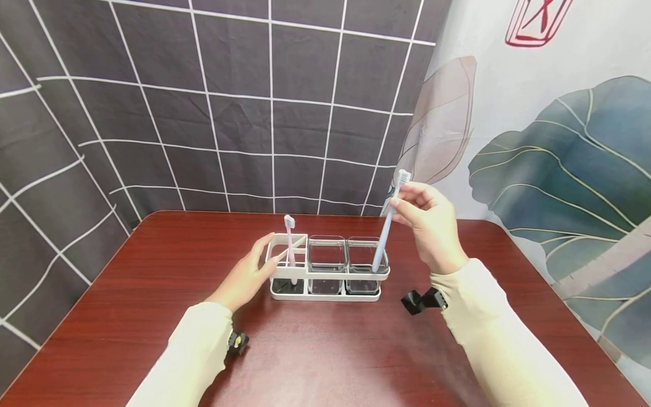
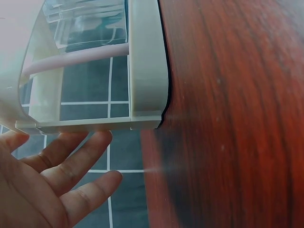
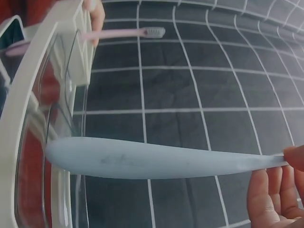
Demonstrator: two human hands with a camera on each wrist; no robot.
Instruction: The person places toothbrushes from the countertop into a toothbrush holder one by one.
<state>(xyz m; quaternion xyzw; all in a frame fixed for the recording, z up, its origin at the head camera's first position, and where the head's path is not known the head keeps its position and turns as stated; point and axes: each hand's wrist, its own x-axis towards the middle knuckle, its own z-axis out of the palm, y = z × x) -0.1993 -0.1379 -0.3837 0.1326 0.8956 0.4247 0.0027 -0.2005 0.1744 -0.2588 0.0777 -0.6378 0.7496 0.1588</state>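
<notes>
A white toothbrush holder (image 1: pixel 351 277) stands on the table. My left hand (image 1: pixel 243 277) holds its left end, the thumb at the top rim; in the left wrist view, fingers (image 2: pixel 71 166) lie against the outer side. A pink toothbrush (image 1: pixel 291 243) leans upright in the left divided section, bristles up. My right hand (image 1: pixel 432 223) pinches a light blue toothbrush (image 1: pixel 383 240) just below its bristle head. The blue handle slants down, its thick end at the mouth of the right clear cup (image 1: pixel 362 244); how deep it sits I cannot tell. Another clear cup (image 1: pixel 325 254) sits mid-holder.
The reddish-brown wooden table (image 1: pixel 325 345) reaches back to a dark grey cloth with a white grid (image 1: pixel 234 118). On the right hangs a pale cloth with large leaf prints (image 1: pixel 569 158). A black wrist camera (image 1: pixel 422 301) juts from the right wrist.
</notes>
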